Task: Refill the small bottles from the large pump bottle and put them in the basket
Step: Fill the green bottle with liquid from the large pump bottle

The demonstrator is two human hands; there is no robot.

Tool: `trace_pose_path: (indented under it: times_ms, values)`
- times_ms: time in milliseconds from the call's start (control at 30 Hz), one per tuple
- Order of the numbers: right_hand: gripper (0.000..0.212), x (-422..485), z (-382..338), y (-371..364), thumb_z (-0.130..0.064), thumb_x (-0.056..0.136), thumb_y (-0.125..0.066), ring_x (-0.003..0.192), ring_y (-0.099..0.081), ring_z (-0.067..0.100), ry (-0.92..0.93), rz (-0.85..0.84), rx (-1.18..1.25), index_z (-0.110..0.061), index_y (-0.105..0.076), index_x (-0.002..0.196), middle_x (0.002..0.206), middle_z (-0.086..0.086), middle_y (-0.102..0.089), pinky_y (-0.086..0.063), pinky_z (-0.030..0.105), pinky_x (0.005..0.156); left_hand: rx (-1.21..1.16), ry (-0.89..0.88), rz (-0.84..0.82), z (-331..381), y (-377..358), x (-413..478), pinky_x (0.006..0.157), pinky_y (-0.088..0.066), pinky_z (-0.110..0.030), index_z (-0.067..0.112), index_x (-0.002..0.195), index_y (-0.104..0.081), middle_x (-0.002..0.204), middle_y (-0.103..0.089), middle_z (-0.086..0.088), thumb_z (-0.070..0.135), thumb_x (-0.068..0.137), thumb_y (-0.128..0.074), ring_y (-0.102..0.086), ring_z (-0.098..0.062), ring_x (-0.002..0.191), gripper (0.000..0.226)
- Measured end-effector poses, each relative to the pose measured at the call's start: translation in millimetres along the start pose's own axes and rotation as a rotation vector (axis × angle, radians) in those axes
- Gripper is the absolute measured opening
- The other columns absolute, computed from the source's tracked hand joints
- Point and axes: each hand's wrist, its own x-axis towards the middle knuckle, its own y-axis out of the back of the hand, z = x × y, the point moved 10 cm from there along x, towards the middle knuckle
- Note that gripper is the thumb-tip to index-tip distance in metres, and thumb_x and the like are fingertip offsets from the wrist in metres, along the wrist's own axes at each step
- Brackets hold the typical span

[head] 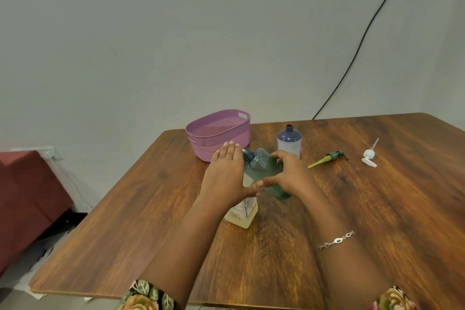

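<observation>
Spill risk: tilted teal bottle (pixel 264 171) gripped by right hand (pixel 289 176), neck seemingly past clear bottle (pixel 242 214) by straight-fingered left hand (pixel 226 171).

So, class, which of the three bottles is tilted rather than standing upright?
The teal bottle, gripped by the right hand, leans neck-first toward the basket; the blue-and-white bottle and the clear bottle stand upright on the table.

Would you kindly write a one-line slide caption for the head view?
Right hand holds a tilted teal bottle above a clear bottle, left hand flat alongside; pink basket behind.
</observation>
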Motion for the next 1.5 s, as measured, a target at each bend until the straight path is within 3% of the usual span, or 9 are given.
trace_pose_path:
  times_ms: [133, 267, 533, 767, 1133, 1300, 1500]
  values:
    - [0.071, 0.0, -0.2, 2.1, -0.024, 0.064, -0.083, 0.109, -0.051, 0.020, -0.005, 0.015, 0.011, -0.016, -0.048, 0.126, 0.123, 0.004, -0.054, -0.044, 0.033, 0.087, -0.029, 0.001, -0.043, 2.0, -0.8, 0.1, 0.116, 0.000, -0.034, 0.007, 0.149, 0.003, 0.158, 0.003, -0.010, 0.063, 0.074, -0.061, 0.005, -0.023, 0.145, 0.113]
    - [0.065, 0.8, -6.6, 8.2, -0.019, 0.068, -0.079, 0.100, -0.048, 0.015, 0.025, 0.026, -0.011, -0.015, -0.049, 0.125, 0.122, 0.005, -0.054, -0.041, 0.027, 0.079, -0.107, 0.002, -0.042, -3.0, 10.8, 4.3, 0.115, -0.002, -0.033, 0.008, 0.150, -0.001, 0.158, 0.001, -0.008, 0.068, 0.072, -0.059, 0.004, -0.020, 0.145, 0.113]
    - [0.069, -2.4, -1.4, -1.7, -0.025, 0.067, -0.081, 0.111, -0.050, 0.021, 0.003, -0.002, -0.010, -0.014, -0.047, 0.126, 0.124, 0.005, -0.054, -0.043, 0.032, 0.087, 0.055, 0.010, -0.035, 5.5, -3.3, -2.7, 0.118, -0.004, -0.038, 0.002, 0.147, 0.005, 0.157, 0.003, -0.015, 0.065, 0.067, -0.067, 0.004, -0.027, 0.145, 0.126]
    - [0.067, 0.4, -6.1, 5.5, -0.021, 0.066, -0.081, 0.098, -0.046, 0.013, 0.019, 0.011, -0.001, -0.016, -0.049, 0.124, 0.120, 0.003, -0.055, -0.043, 0.029, 0.083, -0.094, 0.027, 0.015, -4.3, 11.7, 2.0, 0.116, -0.002, -0.032, 0.010, 0.150, -0.004, 0.158, -0.004, -0.006, 0.066, 0.073, -0.061, 0.000, -0.019, 0.145, 0.111]
    - [0.071, 1.0, -2.5, -1.0, -0.025, 0.065, -0.082, 0.109, -0.051, 0.019, 0.012, -0.021, -0.029, -0.016, -0.048, 0.126, 0.123, 0.003, -0.055, -0.044, 0.033, 0.088, -0.019, 0.012, -0.043, 0.2, 4.1, 2.2, 0.116, -0.008, -0.033, 0.010, 0.150, -0.009, 0.157, -0.009, -0.008, 0.061, 0.073, -0.065, -0.006, -0.022, 0.145, 0.108]
    - [0.068, 2.9, -7.0, 5.1, -0.023, 0.065, -0.082, 0.097, -0.045, 0.012, 0.033, 0.000, 0.009, -0.015, -0.049, 0.124, 0.121, 0.004, -0.055, -0.043, 0.029, 0.082, -0.067, -0.010, -0.014, -5.0, 16.6, 5.7, 0.115, -0.009, -0.033, 0.012, 0.149, -0.015, 0.157, -0.013, -0.005, 0.062, 0.074, -0.063, -0.008, -0.018, 0.144, 0.102]
    - [0.068, 5.4, -3.3, 1.8, -0.024, 0.065, -0.083, 0.096, -0.045, 0.011, 0.023, -0.012, 0.013, -0.016, -0.050, 0.123, 0.120, 0.003, -0.055, -0.042, 0.027, 0.080, 0.020, -0.022, -0.026, -0.5, 11.7, 6.8, 0.115, -0.008, -0.031, 0.010, 0.149, -0.012, 0.157, -0.012, -0.006, 0.059, 0.074, -0.065, -0.008, -0.020, 0.145, 0.104]
